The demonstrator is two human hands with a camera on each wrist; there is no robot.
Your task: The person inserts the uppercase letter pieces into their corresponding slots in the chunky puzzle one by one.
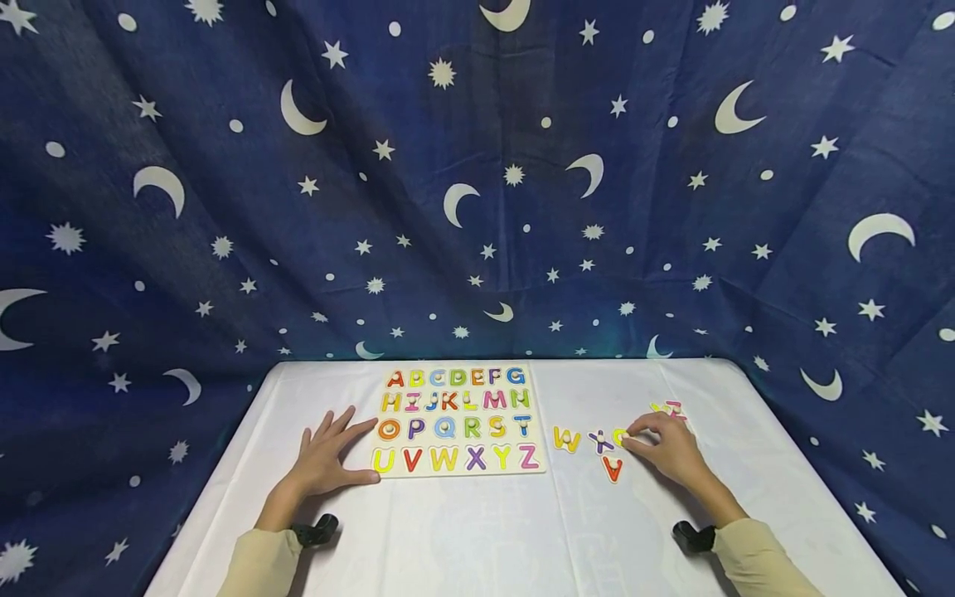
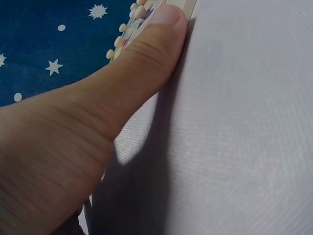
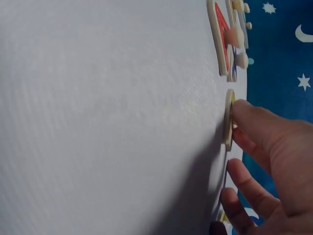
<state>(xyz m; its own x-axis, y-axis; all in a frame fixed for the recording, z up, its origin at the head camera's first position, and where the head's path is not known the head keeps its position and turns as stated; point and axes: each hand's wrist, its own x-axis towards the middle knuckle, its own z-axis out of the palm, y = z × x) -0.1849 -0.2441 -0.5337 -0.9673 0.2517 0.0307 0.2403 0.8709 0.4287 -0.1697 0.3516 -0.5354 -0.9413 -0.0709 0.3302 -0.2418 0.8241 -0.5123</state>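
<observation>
On the white table lies an alphabet puzzle board point(image 1: 462, 475), its upper three rows holding knobbed letters; the bottom row from U to Z shows no knobs. My left hand point(image 1: 328, 456) spreads its fingers at the board's left edge, with the thumb point(image 2: 156, 44) on the lower left corner. To the right of the board, my right hand point(image 1: 669, 448) pinches a yellow letter piece point(image 3: 228, 120) between thumb and forefinger, which partly cover it. Beside it lie a purple X point(image 1: 600, 442), an orange W point(image 1: 567, 439) and a red V point(image 1: 612, 470).
Just beyond the right hand, a pink Z piece point(image 1: 674, 408) and a yellow piece point(image 1: 658, 407) lie partly hidden by it. A dark blue cloth point(image 1: 477, 249) with moons and stars hangs behind the table.
</observation>
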